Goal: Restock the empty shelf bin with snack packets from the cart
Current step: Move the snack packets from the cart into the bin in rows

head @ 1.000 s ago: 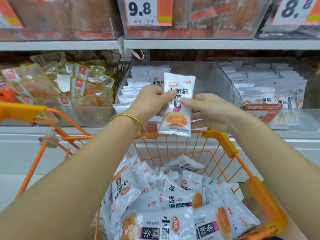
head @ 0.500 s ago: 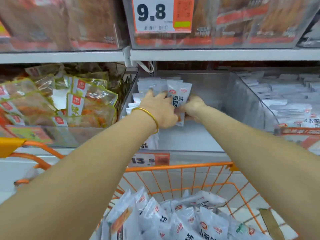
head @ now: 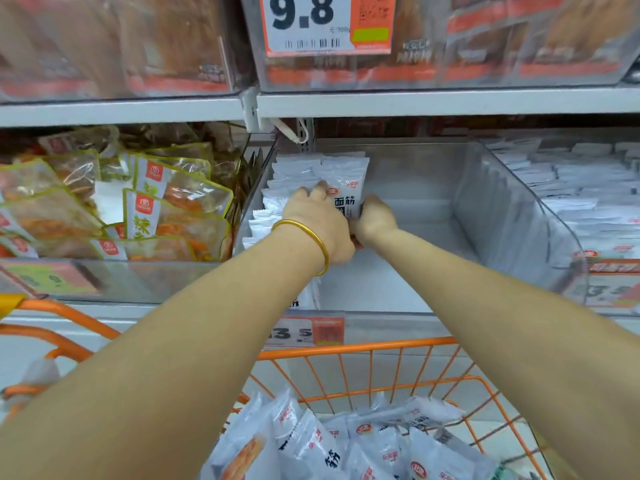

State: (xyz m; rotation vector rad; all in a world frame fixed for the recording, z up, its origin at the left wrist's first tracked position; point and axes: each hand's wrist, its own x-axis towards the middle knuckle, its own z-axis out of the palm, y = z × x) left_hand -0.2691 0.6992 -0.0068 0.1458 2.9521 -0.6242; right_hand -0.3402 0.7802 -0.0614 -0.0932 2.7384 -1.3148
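Gripping a packet point(head: 348, 192), left hand point(head: 317, 221) and right hand point(head: 374, 221) hug bin's point(head: 502, 209) left stack point(head: 294, 173).

Two hands are counted, a left hand point(head: 317, 220) and a right hand point(head: 375, 221), with one gold bangle point(head: 313, 237) worn on the left wrist. One snack packet point(head: 346, 194) is held between them. Three clear bins are seen on the lower shelf: a left bin point(head: 138, 280), a middle bin point(head: 415, 216) and a right bin point(head: 571, 138). One orange cart point(head: 363, 347) and four price tags are made out, among them a 9.8 tag point(head: 304, 22). The stacked packets point(head: 277, 199) and the cart packets point(head: 381, 445) overlap too much to be numbered.
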